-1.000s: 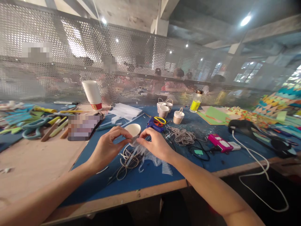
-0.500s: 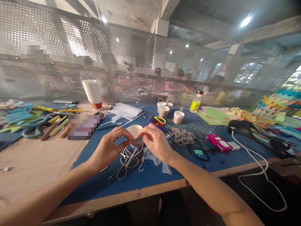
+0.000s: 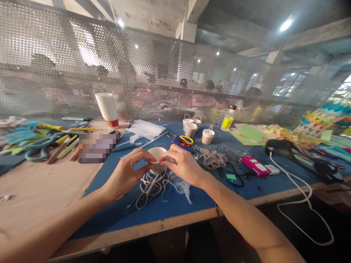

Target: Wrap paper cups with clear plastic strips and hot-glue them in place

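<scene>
My left hand [image 3: 128, 174] and my right hand [image 3: 183, 165] pinch a small white paper cup [image 3: 157, 155] between their fingertips, just above the blue mat [image 3: 175, 204]. The cup's pale round face tilts toward me. Beneath it lie a loose coil of beige cord [image 3: 150, 185] and a strip of white lace [image 3: 183, 188]. Both hands have their fingers closed on the cup's sides.
A stack of white cups [image 3: 107, 109], three small cord-wrapped cup baskets [image 3: 207, 135], a blue and yellow glue gun [image 3: 183, 141], a cord bundle [image 3: 212, 159], a pink device [image 3: 255, 166], a yellow bottle [image 3: 228, 118], scissors [image 3: 38, 148] and coloured paper [image 3: 253, 133] crowd the bench. A perforated screen stands behind.
My right hand has moved up and left onto the cup, closing against the left hand's fingers. The cup has tipped slightly; the lace strip below has shifted a little.
</scene>
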A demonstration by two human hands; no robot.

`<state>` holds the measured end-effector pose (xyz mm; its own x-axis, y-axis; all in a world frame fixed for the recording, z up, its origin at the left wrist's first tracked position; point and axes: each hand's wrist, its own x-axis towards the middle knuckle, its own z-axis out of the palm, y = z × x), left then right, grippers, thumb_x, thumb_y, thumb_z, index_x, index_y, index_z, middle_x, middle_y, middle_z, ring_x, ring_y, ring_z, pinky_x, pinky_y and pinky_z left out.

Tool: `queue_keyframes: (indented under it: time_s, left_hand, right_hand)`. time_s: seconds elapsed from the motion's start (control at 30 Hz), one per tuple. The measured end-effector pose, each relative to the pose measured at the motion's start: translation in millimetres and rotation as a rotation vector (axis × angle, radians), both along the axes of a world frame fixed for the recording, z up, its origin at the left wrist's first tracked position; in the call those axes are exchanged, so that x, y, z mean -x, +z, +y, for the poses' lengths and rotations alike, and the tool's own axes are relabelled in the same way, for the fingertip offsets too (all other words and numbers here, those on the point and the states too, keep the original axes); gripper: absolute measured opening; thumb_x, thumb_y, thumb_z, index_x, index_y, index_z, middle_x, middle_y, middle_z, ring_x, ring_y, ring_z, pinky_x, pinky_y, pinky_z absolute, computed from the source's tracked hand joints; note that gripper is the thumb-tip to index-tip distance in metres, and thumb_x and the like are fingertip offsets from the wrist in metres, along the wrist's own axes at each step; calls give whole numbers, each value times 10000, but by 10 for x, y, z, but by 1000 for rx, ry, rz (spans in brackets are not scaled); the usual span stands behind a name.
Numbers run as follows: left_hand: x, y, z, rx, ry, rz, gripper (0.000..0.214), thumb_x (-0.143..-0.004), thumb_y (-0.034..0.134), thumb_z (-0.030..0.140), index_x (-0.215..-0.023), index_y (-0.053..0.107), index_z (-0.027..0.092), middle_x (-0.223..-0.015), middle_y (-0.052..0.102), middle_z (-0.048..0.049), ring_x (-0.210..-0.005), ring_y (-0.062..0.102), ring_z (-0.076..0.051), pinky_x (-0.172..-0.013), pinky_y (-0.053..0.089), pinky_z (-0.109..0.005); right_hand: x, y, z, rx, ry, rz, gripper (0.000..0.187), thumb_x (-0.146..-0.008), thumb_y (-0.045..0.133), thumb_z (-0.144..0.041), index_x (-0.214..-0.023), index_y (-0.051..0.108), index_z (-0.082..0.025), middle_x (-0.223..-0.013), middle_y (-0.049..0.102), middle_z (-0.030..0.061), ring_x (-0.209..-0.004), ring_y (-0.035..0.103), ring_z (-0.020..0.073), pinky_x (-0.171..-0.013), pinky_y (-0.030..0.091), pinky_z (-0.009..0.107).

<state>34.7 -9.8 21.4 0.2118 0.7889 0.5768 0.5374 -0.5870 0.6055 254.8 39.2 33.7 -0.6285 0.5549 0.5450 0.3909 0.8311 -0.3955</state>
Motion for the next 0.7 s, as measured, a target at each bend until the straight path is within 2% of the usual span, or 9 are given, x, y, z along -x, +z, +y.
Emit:
queue_keyframes:
  time_s: [0.17, 0.47, 0.57, 0.7]
  left_hand:
    - [-6, -10, 9, -55, -22, 57, 125, -943, 613, 235, -972, 734, 251, -968, 668, -38, -927, 628, -193, -848, 499, -335]
    - [-7, -8, 23, -61, -9, 140, 95, -951, 575, 194, -944, 665, 223, -974, 640, -45, -951, 599, -216, -862, 477, -351]
    - [-4, -1, 30, -59, -8, 170, 99, -956, 546, 173, -937, 633, 217, -968, 623, -44, -950, 584, -219, -854, 466, -348]
    - [8, 6, 27, -52, 17, 188, 99, -958, 536, 190, -948, 630, 221, -972, 624, -47, -951, 573, -226, -851, 459, -351]
  right_hand:
    - [-25, 2, 10, -68, -14, -92, 149, -998, 591, -289, -1077, 708, -241, -1009, 591, 25, -844, 628, 129, -779, 491, 248]
    - [16, 44, -36, -222, -69, -255, 204, -1032, 510, -307, -1077, 685, -212, -1017, 613, 51, -772, 616, 141, -641, 453, 274]
    - [27, 36, -31, -257, -74, -259, 234, -1045, 475, -307, -1087, 679, -201, -1024, 613, 62, -748, 601, 139, -624, 442, 283]
    - [10, 19, -6, -249, -65, -212, 250, -1050, 471, -334, -1077, 693, -221, -1001, 606, 49, -792, 613, 133, -686, 470, 261]
